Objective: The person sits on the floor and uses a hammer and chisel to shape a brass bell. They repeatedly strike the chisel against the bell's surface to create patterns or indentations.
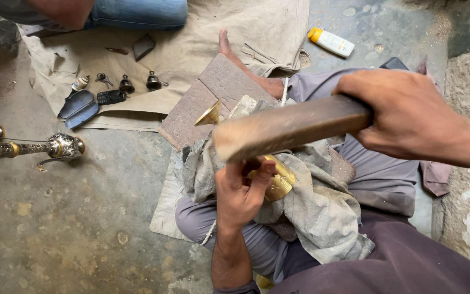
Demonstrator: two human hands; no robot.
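Now – wooden bat (292, 126) held level | tip points left – right hand (403, 117)

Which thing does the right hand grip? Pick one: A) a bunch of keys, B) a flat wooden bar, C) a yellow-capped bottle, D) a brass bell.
B: the right hand closes round the end of the flat wooden bar, held above the brass piece that the left hand steadies.

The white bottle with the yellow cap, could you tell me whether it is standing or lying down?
Lying down: the white bottle rests on its side on the concrete floor, yellow cap pointing up-left in the picture.
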